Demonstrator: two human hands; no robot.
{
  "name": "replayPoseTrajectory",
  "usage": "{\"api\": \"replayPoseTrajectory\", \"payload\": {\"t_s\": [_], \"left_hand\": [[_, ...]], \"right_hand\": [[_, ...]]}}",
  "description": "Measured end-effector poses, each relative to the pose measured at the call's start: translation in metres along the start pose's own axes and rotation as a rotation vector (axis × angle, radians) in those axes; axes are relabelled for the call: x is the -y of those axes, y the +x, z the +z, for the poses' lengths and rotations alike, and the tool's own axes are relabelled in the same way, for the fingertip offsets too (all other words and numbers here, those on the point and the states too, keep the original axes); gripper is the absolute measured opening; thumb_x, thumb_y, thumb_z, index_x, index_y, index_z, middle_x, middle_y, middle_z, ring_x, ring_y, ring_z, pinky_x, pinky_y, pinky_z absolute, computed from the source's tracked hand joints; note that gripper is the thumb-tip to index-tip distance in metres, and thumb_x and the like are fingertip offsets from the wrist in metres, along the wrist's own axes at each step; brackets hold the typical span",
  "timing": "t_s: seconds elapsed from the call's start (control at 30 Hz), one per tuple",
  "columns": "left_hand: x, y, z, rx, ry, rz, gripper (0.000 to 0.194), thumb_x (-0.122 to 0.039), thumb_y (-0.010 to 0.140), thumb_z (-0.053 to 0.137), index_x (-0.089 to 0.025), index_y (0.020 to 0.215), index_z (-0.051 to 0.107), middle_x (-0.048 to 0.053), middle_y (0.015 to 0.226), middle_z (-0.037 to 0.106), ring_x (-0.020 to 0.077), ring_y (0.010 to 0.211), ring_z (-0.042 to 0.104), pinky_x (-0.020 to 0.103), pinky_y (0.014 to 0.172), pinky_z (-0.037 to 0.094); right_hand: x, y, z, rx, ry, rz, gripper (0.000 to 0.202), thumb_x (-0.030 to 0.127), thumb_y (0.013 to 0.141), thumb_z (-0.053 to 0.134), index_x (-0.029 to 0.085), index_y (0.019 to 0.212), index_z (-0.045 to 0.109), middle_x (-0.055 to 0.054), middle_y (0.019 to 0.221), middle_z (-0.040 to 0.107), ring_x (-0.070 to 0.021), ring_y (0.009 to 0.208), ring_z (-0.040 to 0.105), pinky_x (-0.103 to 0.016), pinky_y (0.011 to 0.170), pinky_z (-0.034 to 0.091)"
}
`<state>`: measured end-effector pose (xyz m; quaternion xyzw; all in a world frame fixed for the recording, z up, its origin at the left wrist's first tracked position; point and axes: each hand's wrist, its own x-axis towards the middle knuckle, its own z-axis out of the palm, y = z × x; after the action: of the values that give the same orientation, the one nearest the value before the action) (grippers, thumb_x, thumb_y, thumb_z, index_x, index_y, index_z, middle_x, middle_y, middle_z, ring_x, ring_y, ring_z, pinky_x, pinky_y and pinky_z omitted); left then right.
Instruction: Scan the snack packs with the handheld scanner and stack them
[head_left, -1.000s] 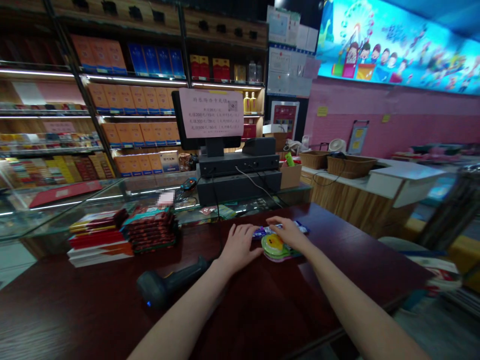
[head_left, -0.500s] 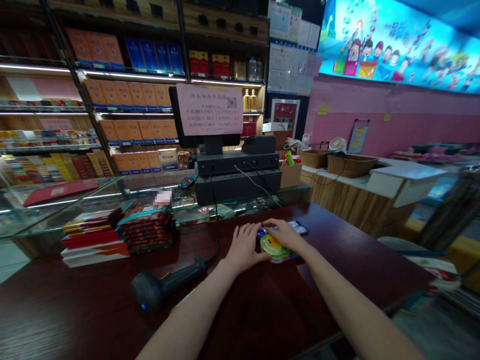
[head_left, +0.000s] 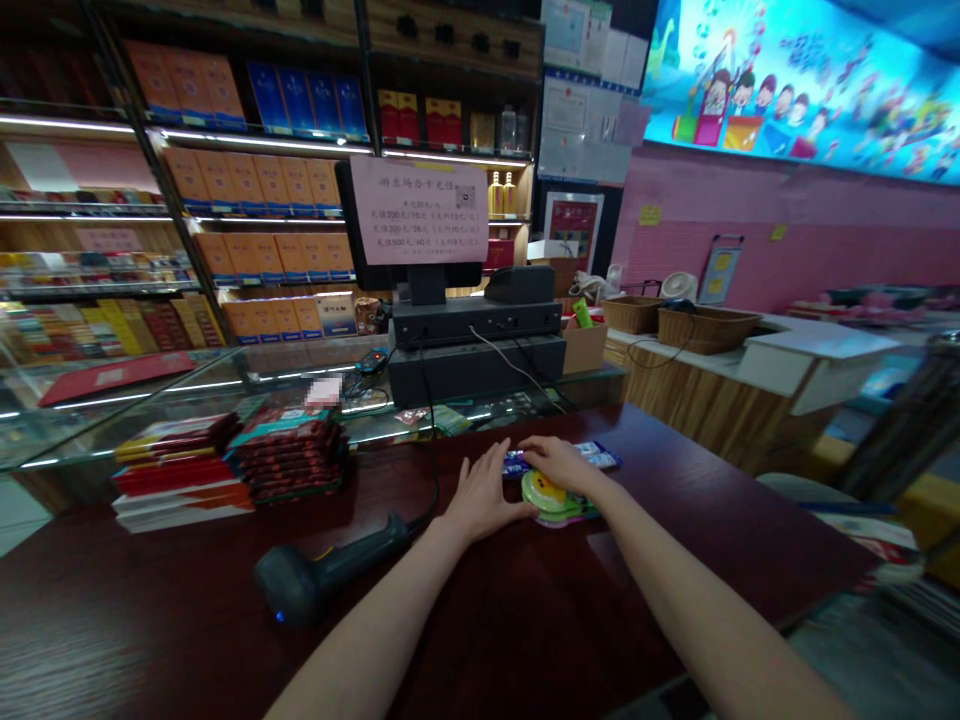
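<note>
Here, in the head view, my left hand [head_left: 480,497] has a loose grip, fingers extended beside the green-and-yellow packets [head_left: 545,494] on the bench [head_left: 697,520]; my right hand [head_left: 562,468] covers part of them and the blue packet [head_left: 600,455], its grip impossible to tell.

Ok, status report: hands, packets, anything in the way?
Left hand open beside green-and-yellow packs. Right hand over packs and purple packet, grip unclear. Packs lying on table. Barcode scanner left of both hands, apart from packs.
</note>
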<state>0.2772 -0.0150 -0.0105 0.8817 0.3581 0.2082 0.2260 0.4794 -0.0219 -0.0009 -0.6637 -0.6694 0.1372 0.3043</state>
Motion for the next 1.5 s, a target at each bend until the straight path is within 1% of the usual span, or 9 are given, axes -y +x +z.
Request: {"api": "replayPoseTrajectory", "payload": {"t_s": [0.13,0.3,0.4,0.53,0.77,0.93,1.07,1.23,1.5], "left_hand": [[0.0,0.001,-0.002,-0.014,-0.014,-0.001,0.109,-0.05,0.072,0.074,-0.024,0.158,0.013,0.015,0.165,0.023,0.0384,0.151,0.021,0.065,0.121,0.011],[0.002,0.001,-0.014,-0.054,-0.019,0.006,0.098,-0.021,0.074,0.06,-0.022,0.158,0.012,0.013,0.165,0.022,0.0345,0.152,0.023,0.063,0.121,0.017],[0.008,0.0,-0.028,-0.134,-0.015,0.034,0.091,-0.01,0.074,0.053,-0.017,0.158,0.016,0.015,0.162,0.03,0.0297,0.149,0.032,0.053,0.121,0.029],[0.02,-0.006,-0.051,-0.272,-0.02,-0.001,0.083,-0.003,0.077,0.046,-0.015,0.156,0.024,0.017,0.148,0.051,0.0262,0.135,0.052,0.043,0.114,0.042],[0.048,-0.031,-0.095,-0.43,0.113,-0.03,0.07,0.003,0.08,0.039,-0.012,0.149,0.04,0.016,0.141,0.058,0.024,0.133,0.054,0.042,0.113,0.043],[0.065,-0.064,-0.129,-0.484,0.246,0.015,0.054,-0.001,0.09,0.039,-0.015,0.142,0.05,0.013,0.132,0.064,0.0231,0.126,0.058,0.04,0.107,0.048],[0.08,-0.093,-0.15,-0.501,0.343,0.075,0.05,-0.005,0.094,0.043,-0.02,0.142,0.05,0.01,0.12,0.068,0.0205,0.113,0.064,0.036,0.101,0.053],[0.102,-0.125,-0.163,-0.523,0.453,0.076,0.043,-0.008,0.094,0.049,-0.019,0.135,0.057,0.009,0.115,0.069,0.021,0.107,0.065,0.036,0.098,0.054],[0.132,-0.163,-0.169,-0.622,0.458,0.04,0.034,-0.016,0.095,0.055,-0.023,0.128,0.06,0.006,0.107,0.072,0.0204,0.097,0.067,0.035,0.092,0.056]], "right_hand": [[0.007,0.001,0.0,-0.005,0.013,-0.005,0.026,0.028,0.087,0.063,0.029,0.109,0.077,-0.003,0.112,0.077,-0.0251,0.105,0.071,-0.034,0.095,0.05],[0.026,0.002,-0.003,-0.024,0.048,-0.029,0.029,0.027,0.088,0.059,0.027,0.112,0.075,-0.005,0.117,0.076,-0.0261,0.111,0.069,-0.035,0.097,0.049],[0.042,0.002,-0.002,-0.041,0.091,-0.041,0.03,0.026,0.088,0.059,0.026,0.114,0.074,-0.004,0.112,0.077,-0.0256,0.107,0.071,-0.036,0.096,0.051],[0.069,0.003,0.009,-0.076,0.166,-0.06,0.036,0.022,0.088,0.056,0.025,0.12,0.071,-0.004,0.114,0.076,-0.0232,0.109,0.07,-0.036,0.097,0.051],[0.119,0.003,0.046,-0.087,0.34,-0.109,0.042,0.021,0.086,0.056,0.025,0.126,0.067,-0.005,0.124,0.072,-0.0226,0.116,0.066,-0.04,0.106,0.047],[0.152,0.0,0.074,-0.027,0.678,-0.141,0.046,0.019,0.082,0.058,0.022,0.127,0.066,-0.006,0.125,0.072,-0.0211,0.122,0.064,-0.039,0.11,0.046],[0.176,-0.004,0.089,0.028,0.796,-0.124,0.044,0.022,0.08,0.064,0.023,0.124,0.068,-0.007,0.124,0.073,-0.0238,0.119,0.066,-0.042,0.108,0.047],[0.198,-0.008,0.106,0.078,0.843,-0.137,0.04,0.025,0.08,0.065,0.025,0.119,0.07,-0.006,0.119,0.075,-0.0244,0.116,0.067,-0.042,0.105,0.05],[0.217,-0.007,0.141,0.133,0.912,-0.166,0.037,0.026,0.075,0.07,0.024,0.112,0.072,-0.007,0.116,0.076,-0.0255,0.114,0.069,-0.044,0.105,0.05]]}}
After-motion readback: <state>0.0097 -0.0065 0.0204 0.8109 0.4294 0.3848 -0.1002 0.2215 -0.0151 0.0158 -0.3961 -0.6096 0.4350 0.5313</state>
